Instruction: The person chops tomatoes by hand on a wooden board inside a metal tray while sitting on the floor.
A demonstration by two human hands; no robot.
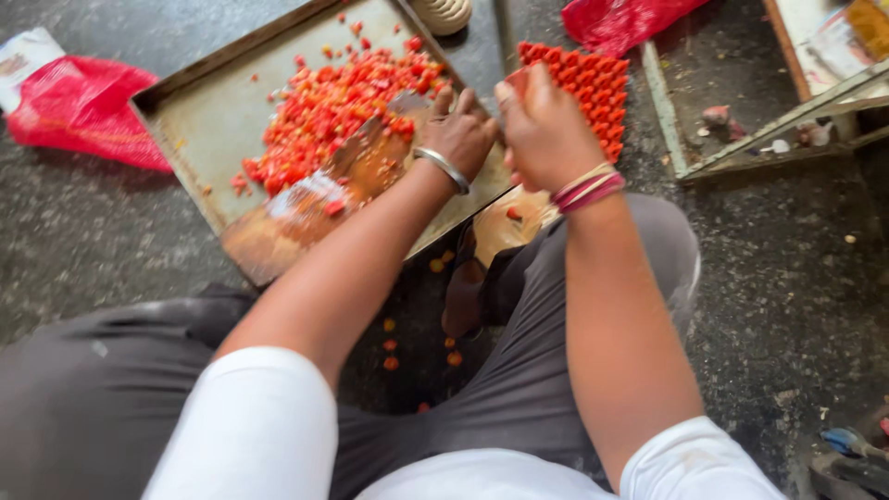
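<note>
Soft daylight, slight motion blur

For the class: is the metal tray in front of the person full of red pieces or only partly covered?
Partly covered. The red pieces are heaped toward the far side of the metal tray, while its left part and near corner show bare metal.

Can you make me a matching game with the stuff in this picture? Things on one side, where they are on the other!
Things:
1. red bag
2. metal tray
3. left hand
4. right hand

Places:
A. holding the bumpy orange block
B. far left on the floor
C. resting on the tray's edge
D. under the pile of small red pieces

Pairs: 1-B, 2-D, 3-C, 4-A
</note>
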